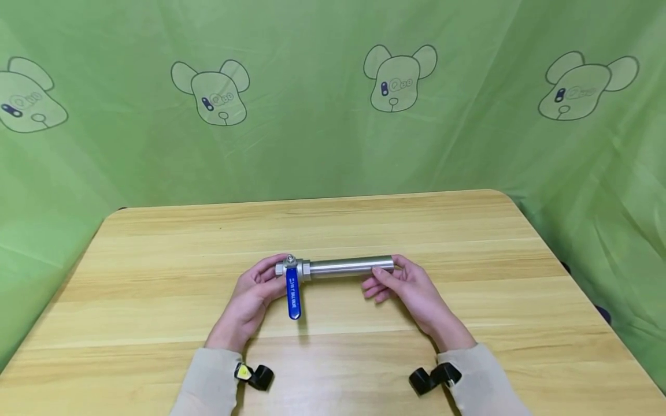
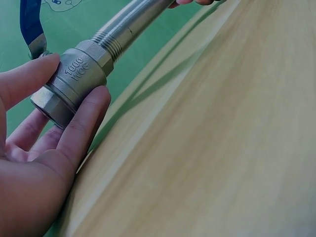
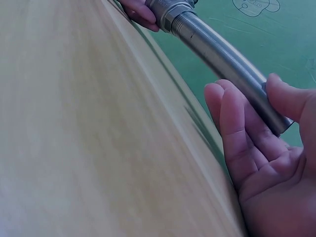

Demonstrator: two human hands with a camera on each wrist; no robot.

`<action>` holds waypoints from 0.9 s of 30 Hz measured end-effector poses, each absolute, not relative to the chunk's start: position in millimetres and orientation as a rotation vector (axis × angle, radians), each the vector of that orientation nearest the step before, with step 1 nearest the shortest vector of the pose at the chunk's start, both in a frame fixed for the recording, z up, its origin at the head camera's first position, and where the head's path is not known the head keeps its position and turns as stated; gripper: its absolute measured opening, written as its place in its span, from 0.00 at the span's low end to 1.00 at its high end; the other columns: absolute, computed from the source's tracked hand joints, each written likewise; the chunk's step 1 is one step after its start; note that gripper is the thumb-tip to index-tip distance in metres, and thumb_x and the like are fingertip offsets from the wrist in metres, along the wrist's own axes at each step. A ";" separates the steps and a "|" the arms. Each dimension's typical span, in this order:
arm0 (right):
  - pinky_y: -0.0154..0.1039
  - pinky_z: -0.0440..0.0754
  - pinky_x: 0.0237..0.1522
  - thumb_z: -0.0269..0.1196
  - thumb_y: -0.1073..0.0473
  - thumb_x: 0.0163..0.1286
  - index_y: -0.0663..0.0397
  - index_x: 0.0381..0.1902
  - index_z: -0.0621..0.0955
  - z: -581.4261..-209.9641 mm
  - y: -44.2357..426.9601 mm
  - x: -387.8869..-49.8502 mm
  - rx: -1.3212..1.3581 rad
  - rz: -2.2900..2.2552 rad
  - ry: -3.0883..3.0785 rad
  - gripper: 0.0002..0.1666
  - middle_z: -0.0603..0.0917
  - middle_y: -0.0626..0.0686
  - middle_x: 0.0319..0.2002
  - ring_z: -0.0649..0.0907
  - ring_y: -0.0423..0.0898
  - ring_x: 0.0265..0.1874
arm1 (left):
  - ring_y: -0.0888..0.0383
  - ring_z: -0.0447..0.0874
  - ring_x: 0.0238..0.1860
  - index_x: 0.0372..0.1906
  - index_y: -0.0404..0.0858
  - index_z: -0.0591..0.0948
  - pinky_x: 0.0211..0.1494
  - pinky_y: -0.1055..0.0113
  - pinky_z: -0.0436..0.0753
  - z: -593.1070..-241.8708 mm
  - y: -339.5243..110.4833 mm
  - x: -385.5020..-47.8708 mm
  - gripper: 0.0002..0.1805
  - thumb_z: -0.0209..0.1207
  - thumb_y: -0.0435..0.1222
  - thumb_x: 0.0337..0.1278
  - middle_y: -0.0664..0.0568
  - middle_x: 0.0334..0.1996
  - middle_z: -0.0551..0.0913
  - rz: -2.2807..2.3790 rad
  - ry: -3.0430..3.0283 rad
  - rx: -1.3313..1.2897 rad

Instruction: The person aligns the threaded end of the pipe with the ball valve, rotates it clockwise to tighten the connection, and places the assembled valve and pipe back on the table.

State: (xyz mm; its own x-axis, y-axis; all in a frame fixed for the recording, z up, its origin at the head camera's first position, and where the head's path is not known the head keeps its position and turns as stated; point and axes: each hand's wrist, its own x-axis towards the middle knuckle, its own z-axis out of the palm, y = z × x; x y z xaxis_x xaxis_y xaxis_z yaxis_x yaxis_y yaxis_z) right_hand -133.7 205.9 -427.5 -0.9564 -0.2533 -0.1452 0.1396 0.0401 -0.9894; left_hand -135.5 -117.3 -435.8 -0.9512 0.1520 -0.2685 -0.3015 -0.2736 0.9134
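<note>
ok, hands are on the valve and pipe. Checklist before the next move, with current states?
1. Left hand holding the ball valve by its body: ok.
2. Right hand pinching the pipe near its free end: ok.
3. Pipe joined to ball valve: ok.
4. Joint tight: cannot tell; some threads show outside the ball valve.
5. Blue handle in line with pipe: not ok, it sits crosswise.
6. Ball valve and pipe held above the table: ok.
</note>
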 end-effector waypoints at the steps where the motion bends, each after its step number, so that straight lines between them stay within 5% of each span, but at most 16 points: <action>1: 0.40 0.97 0.42 0.62 0.55 0.83 0.66 0.61 0.71 -427.9 206.0 -133.8 -0.114 -1.991 2.046 0.22 0.95 0.53 0.41 0.94 0.46 0.39 | 0.59 0.90 0.55 0.76 0.32 0.72 0.64 0.67 0.91 -435.9 -117.4 -135.4 0.33 0.62 0.22 0.67 0.49 0.62 0.87 2.295 1.689 -0.184; 9: 0.41 0.97 0.40 0.62 0.49 0.83 0.66 0.58 0.73 -428.5 205.6 -133.9 -0.053 -1.961 2.095 0.24 0.94 0.52 0.36 0.94 0.46 0.35 | 0.58 0.90 0.56 0.75 0.33 0.73 0.64 0.66 0.91 -436.8 -118.3 -134.9 0.32 0.63 0.22 0.67 0.50 0.61 0.88 2.287 1.691 -0.173; 18: 0.39 0.96 0.36 0.68 0.48 0.78 0.56 0.45 0.79 -426.7 199.2 -134.3 0.099 -2.054 2.117 0.17 0.93 0.49 0.32 0.92 0.45 0.32 | 0.59 0.90 0.56 0.77 0.30 0.70 0.67 0.60 0.91 -437.5 -117.8 -136.1 0.33 0.60 0.21 0.68 0.41 0.68 0.83 2.316 1.676 -0.167; 27: 0.38 0.95 0.35 0.71 0.49 0.75 0.58 0.42 0.82 -425.8 197.9 -133.0 0.184 -2.067 2.172 0.17 0.90 0.49 0.32 0.89 0.43 0.29 | 0.59 0.90 0.56 0.77 0.31 0.70 0.66 0.64 0.91 -436.7 -117.5 -135.4 0.34 0.61 0.22 0.67 0.42 0.68 0.84 2.304 1.679 -0.171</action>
